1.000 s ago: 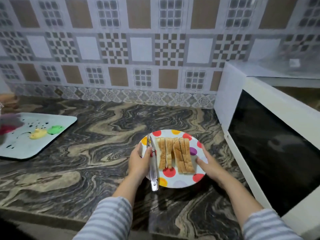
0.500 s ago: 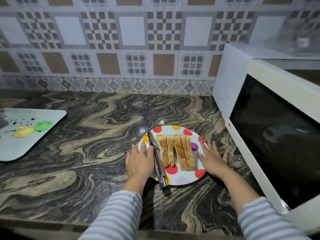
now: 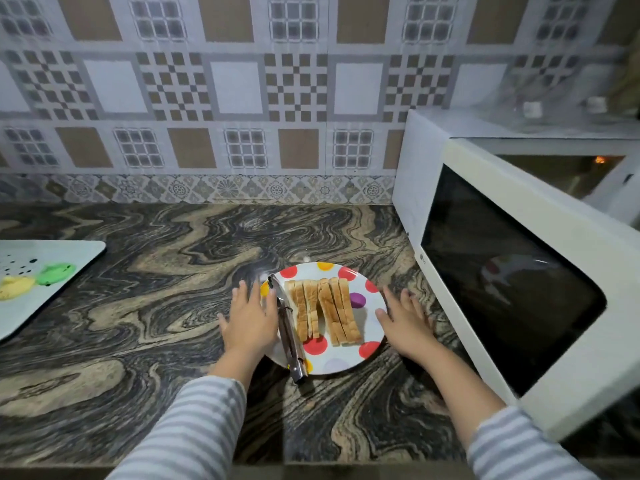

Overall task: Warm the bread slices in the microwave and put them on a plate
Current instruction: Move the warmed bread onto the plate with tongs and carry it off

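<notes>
- Round white plate with coloured polka dots point(image 3: 363, 327) resting on swirled dark-and-tan marble-pattern countertop point(image 3: 156, 306), just left of the microwave.
- Row of toasted tan bread slices point(image 3: 323, 311) lying on the plate, packed side by side, touching one another.
- Pair of slim stainless-steel tongs point(image 3: 287, 327) laid along the plate's left part, handle end overhanging the near rim.
- Left hand point(image 3: 250, 320) flat beside the plate's left edge, fingers spread wide, gripping nothing; thumb side close against the tongs, contact not certain owing to blur.
- Right hand point(image 3: 405, 320) flat at the plate's right edge, fingers splayed, holding nothing; thumb tip at the rim.
- Grey-and-white striped sleeves point(image 3: 194, 427) on both forearms.
- White box-shaped microwave with dark glass door point(image 3: 502, 271) at right, door swung open toward the camera.
- Pale rectangular tray with yellow and green blobs point(image 3: 41, 282) at far left, well apart from the plate.
- Patterned beige-and-grey wall tiles point(image 3: 242, 98) behind.
</notes>
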Motion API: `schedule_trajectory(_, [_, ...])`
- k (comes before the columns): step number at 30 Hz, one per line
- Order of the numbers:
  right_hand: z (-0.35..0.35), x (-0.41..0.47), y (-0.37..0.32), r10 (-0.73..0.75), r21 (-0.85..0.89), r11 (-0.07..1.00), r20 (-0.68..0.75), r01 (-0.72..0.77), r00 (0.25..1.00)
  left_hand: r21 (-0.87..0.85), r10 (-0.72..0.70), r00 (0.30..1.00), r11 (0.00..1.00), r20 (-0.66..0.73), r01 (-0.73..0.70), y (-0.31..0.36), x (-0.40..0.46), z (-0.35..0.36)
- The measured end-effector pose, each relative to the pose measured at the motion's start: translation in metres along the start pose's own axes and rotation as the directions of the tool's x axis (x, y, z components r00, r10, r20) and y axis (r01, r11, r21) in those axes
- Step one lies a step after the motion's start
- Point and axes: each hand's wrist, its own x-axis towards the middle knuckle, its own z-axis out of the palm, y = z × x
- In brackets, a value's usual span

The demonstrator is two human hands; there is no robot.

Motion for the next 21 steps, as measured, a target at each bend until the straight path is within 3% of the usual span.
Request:
schedule_trajectory(6, [-0.043,-0.038,-0.007,-0.090,-0.111,0.990,-0.048,0.084,0.995,0.039,0.218,0.974,0.976,-0.058,-0.216,0.061,0.000,-0.017])
schedule_trajectory(9, [-0.065,-0.071,-0.018,-0.163,-0.190,0.972,-0.121,0.139,0.979,0.015,0.365,0.929,0.931,-0.058,-0.365,0.097,-0.007,-0.017])
schedule_trajectory(12, [-0.083,-0.108,-0.029,-0.236,-0.382,0.915,-0.250,0.129,0.939,-0.003,0.510,0.860,0.860,-0.017,-0.510,0.130,-0.013,-0.015])
schedule_trajectory(17, [-0.117,-0.153,-0.044,-0.341,-0.582,0.813,-0.506,-0.022,0.793,-0.057,0.682,0.731,0.730,0.002,-0.681,0.188,-0.020,-0.020])
schedule_trajectory(21, [-0.143,-0.177,-0.040,-0.272,-0.615,0.757,-0.603,-0.220,0.750,-0.152,0.790,0.613,0.602,-0.036,-0.784,0.238,-0.036,-0.024])
